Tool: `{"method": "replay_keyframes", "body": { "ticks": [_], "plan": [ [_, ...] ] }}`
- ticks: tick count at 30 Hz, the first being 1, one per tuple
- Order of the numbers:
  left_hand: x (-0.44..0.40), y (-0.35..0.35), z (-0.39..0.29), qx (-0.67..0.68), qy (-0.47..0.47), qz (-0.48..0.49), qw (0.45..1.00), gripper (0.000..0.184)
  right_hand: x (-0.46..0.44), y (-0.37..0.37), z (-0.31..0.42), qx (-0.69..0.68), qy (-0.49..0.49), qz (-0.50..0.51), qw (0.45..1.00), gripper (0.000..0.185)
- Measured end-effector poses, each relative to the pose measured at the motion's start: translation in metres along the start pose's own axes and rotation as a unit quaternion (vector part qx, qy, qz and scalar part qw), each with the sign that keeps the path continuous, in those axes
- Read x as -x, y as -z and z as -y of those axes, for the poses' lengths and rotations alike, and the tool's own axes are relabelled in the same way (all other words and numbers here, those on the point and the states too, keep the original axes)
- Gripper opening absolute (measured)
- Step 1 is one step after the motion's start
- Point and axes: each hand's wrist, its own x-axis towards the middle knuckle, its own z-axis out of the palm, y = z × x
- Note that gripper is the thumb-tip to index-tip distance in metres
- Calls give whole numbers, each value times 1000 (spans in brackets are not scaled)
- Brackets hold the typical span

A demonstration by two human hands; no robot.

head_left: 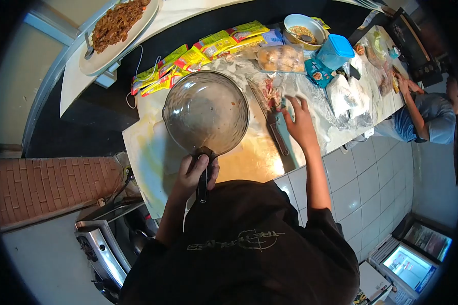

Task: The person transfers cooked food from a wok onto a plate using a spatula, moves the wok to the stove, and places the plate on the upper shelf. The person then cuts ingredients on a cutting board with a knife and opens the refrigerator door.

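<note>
My left hand (197,172) is closed around the black handle of a pan (206,113), whose round, shiny inside faces up and looks bare. The pan is over the counter (150,127). To the right, my right hand (299,121) has its fingers apart, with nothing seen in it. Just left of that hand a knife (277,134) with a dark handle lies on the counter, its blade pointing away from me. Beside the blade are reddish meat scraps (271,94), close to my right fingertips.
Yellow-red packets (191,58) line the counter's back. Beyond my right hand are a plastic-wrapped pack (281,58), a bowl (305,31), a blue-lidded container (336,51) and white bags (347,96). A person (425,117) works at far right. A stove (99,251) is lower left.
</note>
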Motion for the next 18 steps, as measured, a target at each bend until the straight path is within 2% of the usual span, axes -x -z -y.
{"method": "replay_keyframes", "body": {
  "ticks": [1,2,3,4,6,7,9,10,12,14,16,17,18],
  "plan": [
    [2,1,2,3,4,-4,1000,33,5,7,4,-111,-44,77,990,30],
    [2,3,4,22,13,-7,1000,33,9,17,7,-217,-90,151,960,28],
    [0,3,5,40,20,-8,999,33,5,32,27,-293,-178,226,912,23],
    [-1,1,5,39,22,-5,999,33,10,23,32,-419,-156,231,864,25],
    [-2,-6,5,19,31,-4,999,33,9,21,54,-648,-174,262,693,31],
    [-2,-9,6,17,32,-3,999,33,6,23,68,-649,-175,260,693,31],
    [-3,-13,9,58,52,22,997,28,-1,25,90,-853,-253,225,397,35],
    [-4,-14,9,56,51,21,997,28,-3,22,92,-854,-251,225,396,35],
    [-4,-16,6,52,13,54,997,27,-11,12,93,-887,-245,217,324,36],
    [-1,-16,2,48,17,42,998,27,-13,10,86,-882,-254,205,339,35],
    [1,-15,1,48,21,31,998,26,-15,12,78,-902,-244,193,300,34],
    [2,-14,1,53,19,31,998,26,-15,15,77,-881,-278,181,337,33],
    [2,-14,2,58,17,32,998,26,-15,15,75,-880,-279,182,339,33]
  ]
}}
